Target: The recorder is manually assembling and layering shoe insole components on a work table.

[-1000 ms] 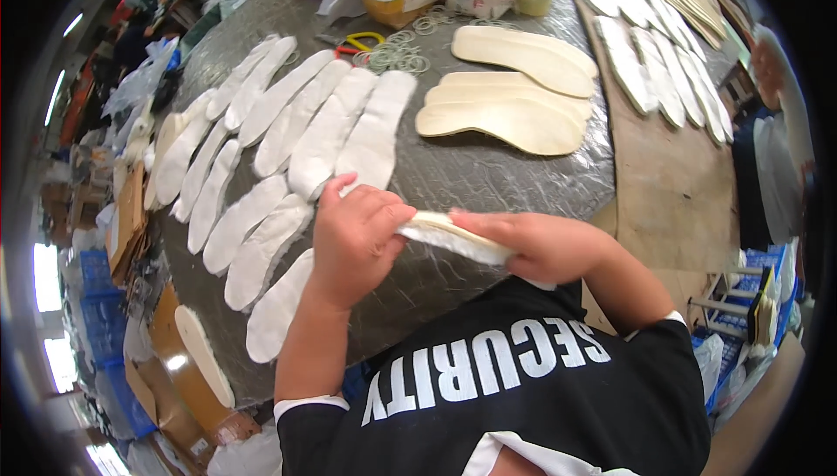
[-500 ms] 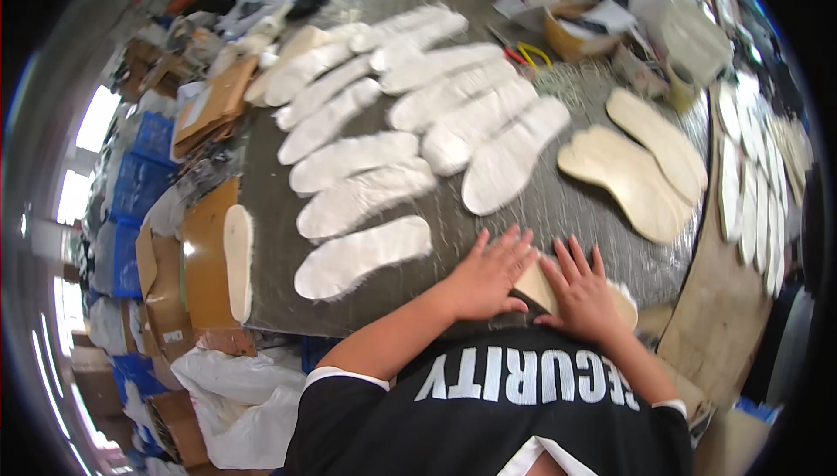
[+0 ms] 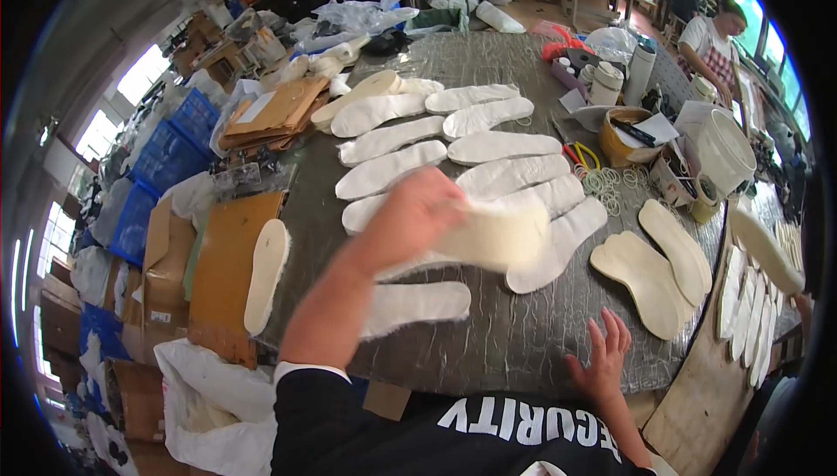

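My left hand (image 3: 411, 216) is closed on one end of a cream insole (image 3: 501, 234), lifted above the table and smeared by motion. Under and beyond it lie rows of white fleecy insoles (image 3: 506, 146), some partly hidden by my left arm. Close to the table's front edge, my right hand (image 3: 603, 361) is open, fingers spread, holding nothing. Farther right, two overlapping cream insoles (image 3: 641, 289) rest on the dark table (image 3: 514, 336).
Another insole (image 3: 266, 275) lies on brown board at the left, above a white sack (image 3: 218, 415). Pliers (image 3: 586, 158), rubber bands (image 3: 606, 188) and a tub (image 3: 728, 145) occupy the far right. White insoles (image 3: 745, 310) cover a side board. A person (image 3: 706, 49) works beyond.
Both hands lay on an insole at the front edge. My left hand has lifted an insole up and left over the rows; my right hand has come off. The view has tilted up.
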A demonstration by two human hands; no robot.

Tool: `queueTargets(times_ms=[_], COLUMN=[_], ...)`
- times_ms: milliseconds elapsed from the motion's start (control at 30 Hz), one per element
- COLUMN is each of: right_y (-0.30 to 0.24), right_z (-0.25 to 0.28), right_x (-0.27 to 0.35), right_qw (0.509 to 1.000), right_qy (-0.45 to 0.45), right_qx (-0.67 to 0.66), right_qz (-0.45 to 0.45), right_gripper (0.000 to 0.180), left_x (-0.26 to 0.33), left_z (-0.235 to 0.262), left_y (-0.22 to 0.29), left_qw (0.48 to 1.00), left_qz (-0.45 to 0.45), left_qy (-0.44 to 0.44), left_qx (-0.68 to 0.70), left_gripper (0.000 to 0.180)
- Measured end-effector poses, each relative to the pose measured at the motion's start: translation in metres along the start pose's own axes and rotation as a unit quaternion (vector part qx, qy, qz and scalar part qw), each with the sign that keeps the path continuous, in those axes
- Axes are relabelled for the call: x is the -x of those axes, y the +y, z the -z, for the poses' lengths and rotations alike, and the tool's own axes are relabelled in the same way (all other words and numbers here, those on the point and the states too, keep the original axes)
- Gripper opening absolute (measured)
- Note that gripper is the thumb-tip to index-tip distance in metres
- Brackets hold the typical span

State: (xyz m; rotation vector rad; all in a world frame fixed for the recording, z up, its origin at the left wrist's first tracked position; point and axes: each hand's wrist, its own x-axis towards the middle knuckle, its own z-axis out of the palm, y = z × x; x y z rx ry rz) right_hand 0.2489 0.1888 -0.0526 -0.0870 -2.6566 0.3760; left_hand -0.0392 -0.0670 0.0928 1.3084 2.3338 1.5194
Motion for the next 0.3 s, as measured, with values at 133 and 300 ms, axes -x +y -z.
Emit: queueTargets(times_ms=[133, 300], right_y=[0.008, 0.005], right_z=[-0.022, -0.026], right_x=[0.026, 0.018], right_qw=[0.993, 0.985], right_qy=[-0.081, -0.110], right_qx=[0.033, 0.014], right_qz=[-0.074, -0.133], right_gripper=[0.073, 0.068], left_x=[-0.059, -0.102], left_z=[0.107, 0.247], left_y=[-0.046, -0.186], left_qw=[0.975, 0.932], left_qz=[0.120, 0.119], left_qy=[0.188, 0.304], left_qx=[0.002, -0.160], left_gripper=[0.019, 0.034])
